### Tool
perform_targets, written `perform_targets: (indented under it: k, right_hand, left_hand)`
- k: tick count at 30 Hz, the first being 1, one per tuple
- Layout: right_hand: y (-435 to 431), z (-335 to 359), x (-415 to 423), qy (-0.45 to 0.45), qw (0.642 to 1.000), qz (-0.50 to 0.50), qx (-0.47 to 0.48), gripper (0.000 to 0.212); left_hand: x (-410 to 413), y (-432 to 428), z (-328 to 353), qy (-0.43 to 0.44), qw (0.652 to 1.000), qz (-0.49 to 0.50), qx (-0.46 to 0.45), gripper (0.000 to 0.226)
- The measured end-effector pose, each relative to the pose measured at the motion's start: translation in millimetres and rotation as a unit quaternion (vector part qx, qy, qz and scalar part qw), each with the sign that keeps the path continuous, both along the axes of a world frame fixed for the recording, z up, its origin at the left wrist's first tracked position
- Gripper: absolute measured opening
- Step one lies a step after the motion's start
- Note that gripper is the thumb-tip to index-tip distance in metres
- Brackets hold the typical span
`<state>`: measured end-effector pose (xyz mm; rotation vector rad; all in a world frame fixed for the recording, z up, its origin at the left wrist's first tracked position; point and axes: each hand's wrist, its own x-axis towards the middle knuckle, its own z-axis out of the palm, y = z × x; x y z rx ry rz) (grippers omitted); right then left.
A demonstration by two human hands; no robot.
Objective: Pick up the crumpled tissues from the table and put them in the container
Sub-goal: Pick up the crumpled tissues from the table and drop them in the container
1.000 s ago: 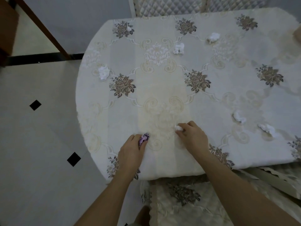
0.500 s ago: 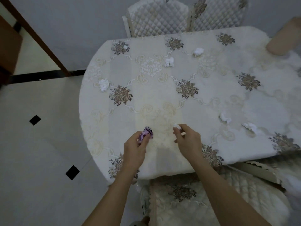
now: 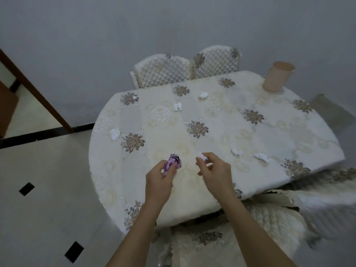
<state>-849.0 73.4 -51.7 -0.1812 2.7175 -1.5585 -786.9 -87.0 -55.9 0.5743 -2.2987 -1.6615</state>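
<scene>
My left hand (image 3: 160, 179) is shut on a crumpled purple-patterned tissue (image 3: 173, 162), held above the table's near edge. My right hand (image 3: 214, 172) pinches a small white crumpled tissue (image 3: 201, 156) between its fingertips. Several white crumpled tissues lie on the tablecloth: one at the left (image 3: 114, 133), two further back (image 3: 177, 106) (image 3: 203, 95), two to the right of my right hand (image 3: 236, 151) (image 3: 261, 156), and a tiny one at the far left corner (image 3: 134, 97). The tan cylindrical container (image 3: 277, 76) stands open at the table's far right corner.
The oval table (image 3: 269, 132) carries a cream floral tablecloth. Two quilted chairs (image 3: 163, 69) stand at its far side against the wall, another chair (image 3: 250, 228) sits right below my arms. A tiled floor (image 3: 38, 189) lies to the left, with a wooden door frame (image 3: 38, 93).
Both hands have lifted off the tablecloth with their tissues. The view has tilted upward, bringing the container and the far chairs fully into sight.
</scene>
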Motion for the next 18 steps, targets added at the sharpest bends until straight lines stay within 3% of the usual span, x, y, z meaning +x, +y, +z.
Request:
perform_targets:
  k: [11, 18]
  right_hand:
    - [48, 21, 43, 0.026, 0.988, -0.151, 0.015, 0.014]
    - [129, 16, 105, 0.022, 0.953, -0.296, 0.056, 0.011]
  left_hand:
    - [-10, 39, 14, 0.037, 0.989, -0.139, -0.030, 0.036]
    - [-7, 112, 3, 0.059, 0.955, -0.290, -0.019, 0.040]
